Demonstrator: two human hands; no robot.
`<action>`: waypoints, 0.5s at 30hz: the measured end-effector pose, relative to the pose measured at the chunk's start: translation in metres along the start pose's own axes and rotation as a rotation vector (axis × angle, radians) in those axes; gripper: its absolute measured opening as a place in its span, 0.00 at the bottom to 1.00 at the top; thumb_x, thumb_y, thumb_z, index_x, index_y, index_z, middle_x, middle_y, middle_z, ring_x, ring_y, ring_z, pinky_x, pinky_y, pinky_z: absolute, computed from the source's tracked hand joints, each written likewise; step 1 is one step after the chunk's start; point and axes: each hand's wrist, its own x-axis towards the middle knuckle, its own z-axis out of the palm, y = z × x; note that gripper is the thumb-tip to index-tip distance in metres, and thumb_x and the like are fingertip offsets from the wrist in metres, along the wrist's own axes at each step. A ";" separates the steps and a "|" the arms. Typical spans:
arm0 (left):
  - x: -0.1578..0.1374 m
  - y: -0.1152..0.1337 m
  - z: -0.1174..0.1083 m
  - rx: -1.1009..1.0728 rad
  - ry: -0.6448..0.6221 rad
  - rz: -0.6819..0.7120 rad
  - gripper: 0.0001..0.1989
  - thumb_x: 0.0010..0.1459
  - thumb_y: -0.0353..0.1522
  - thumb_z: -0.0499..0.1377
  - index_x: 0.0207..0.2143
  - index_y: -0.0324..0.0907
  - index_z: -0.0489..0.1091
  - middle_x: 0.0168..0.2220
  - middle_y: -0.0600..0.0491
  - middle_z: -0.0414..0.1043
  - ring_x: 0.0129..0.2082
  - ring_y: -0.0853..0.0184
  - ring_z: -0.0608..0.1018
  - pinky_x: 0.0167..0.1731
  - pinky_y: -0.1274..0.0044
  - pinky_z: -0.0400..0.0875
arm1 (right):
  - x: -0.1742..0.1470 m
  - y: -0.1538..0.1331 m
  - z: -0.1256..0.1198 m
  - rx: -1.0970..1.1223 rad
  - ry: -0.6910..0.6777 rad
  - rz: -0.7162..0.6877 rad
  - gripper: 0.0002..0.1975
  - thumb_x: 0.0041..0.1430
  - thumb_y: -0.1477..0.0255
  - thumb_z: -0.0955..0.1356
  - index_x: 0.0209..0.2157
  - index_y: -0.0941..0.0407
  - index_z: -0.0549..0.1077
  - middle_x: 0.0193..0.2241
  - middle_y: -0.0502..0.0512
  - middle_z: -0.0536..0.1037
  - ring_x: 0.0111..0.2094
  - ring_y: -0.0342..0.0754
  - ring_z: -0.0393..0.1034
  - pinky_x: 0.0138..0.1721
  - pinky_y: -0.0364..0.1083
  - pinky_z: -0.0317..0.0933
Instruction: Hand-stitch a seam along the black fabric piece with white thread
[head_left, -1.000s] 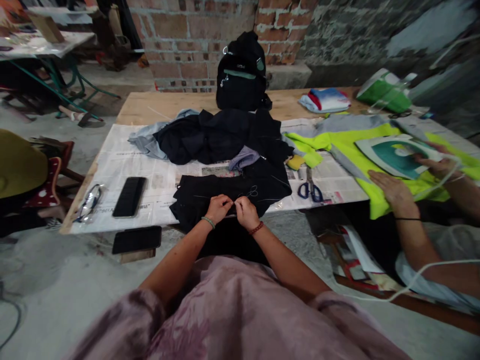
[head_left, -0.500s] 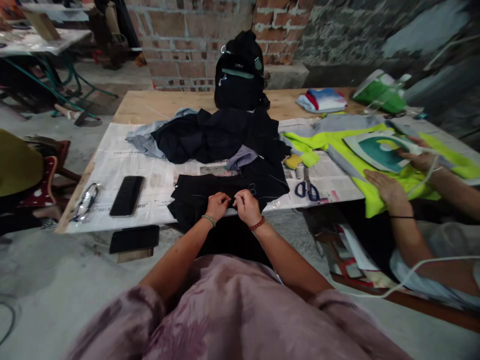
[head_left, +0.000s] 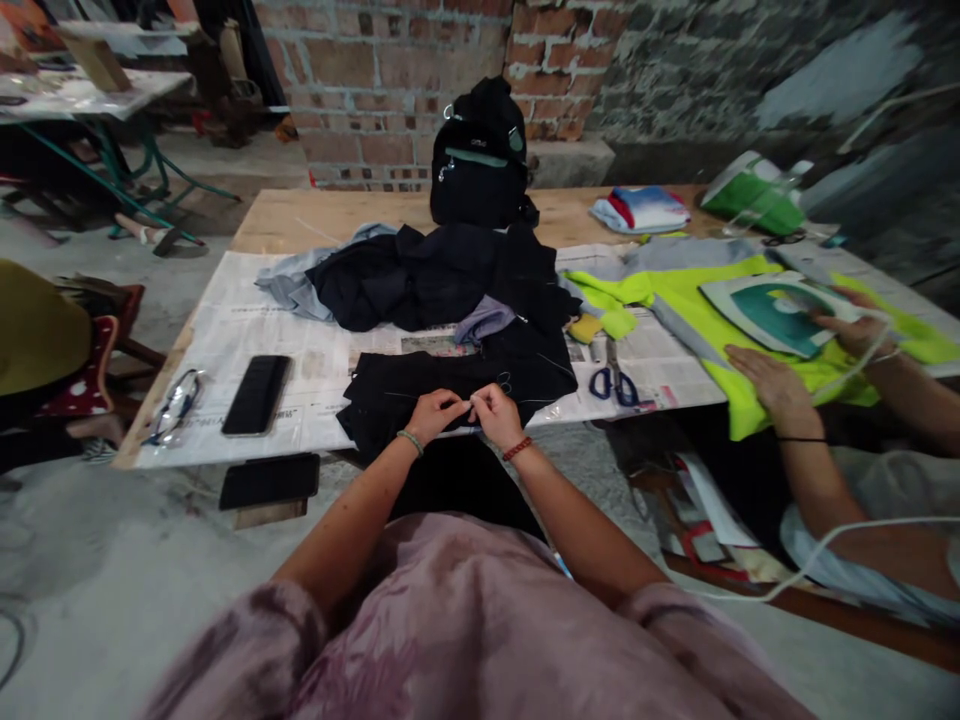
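Black cloth point(head_left: 420, 375) lies at the table's front edge, with a pale line of thread across it. My left hand point(head_left: 437, 415), wearing a green bead bracelet, is closed in a pinch at the cloth's near edge. My right hand point(head_left: 495, 415), with a red bracelet, is also pinched, its fingertips meeting the left ones. What lies between the fingertips is too small to make out. A thin looped shape point(head_left: 505, 382) shows on the cloth just behind my right hand. Blue-handled scissors point(head_left: 613, 380) lie to the right, apart from both hands.
Behind are a dark clothes pile point(head_left: 420, 275) and a black backpack point(head_left: 480, 160). Left lie a phone point(head_left: 256, 395), glasses point(head_left: 176, 405) and, lower, another phone point(head_left: 270, 481). On the right, a co-worker's hands hold an iron point(head_left: 780, 308) on a yellow-grey garment point(head_left: 675, 290); its cord point(head_left: 825, 540) hangs nearby.
My hands have come together so the fingertips now meet; before, there was a small gap between them. The co-worker's iron has shifted slightly to the right and down.
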 end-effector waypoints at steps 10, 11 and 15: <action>-0.001 0.002 0.002 0.066 0.032 0.029 0.05 0.48 0.30 0.57 0.22 0.39 0.71 0.23 0.56 0.69 0.25 0.74 0.70 0.30 0.81 0.63 | -0.006 0.001 0.006 -0.053 0.040 -0.023 0.06 0.54 0.69 0.60 0.27 0.55 0.63 0.14 0.45 0.68 0.17 0.41 0.65 0.25 0.40 0.59; -0.001 0.002 0.002 0.095 0.027 0.033 0.05 0.48 0.30 0.57 0.22 0.40 0.71 0.23 0.57 0.68 0.25 0.74 0.69 0.30 0.81 0.63 | -0.006 0.001 0.007 -0.066 0.016 -0.038 0.06 0.54 0.69 0.60 0.26 0.55 0.63 0.14 0.46 0.68 0.18 0.41 0.65 0.25 0.40 0.59; -0.001 0.002 0.005 0.199 0.043 0.047 0.05 0.47 0.28 0.57 0.21 0.40 0.71 0.23 0.56 0.69 0.25 0.74 0.70 0.32 0.80 0.63 | -0.001 -0.007 -0.002 -0.044 0.038 -0.041 0.06 0.54 0.69 0.60 0.26 0.55 0.63 0.13 0.45 0.66 0.17 0.41 0.65 0.25 0.41 0.59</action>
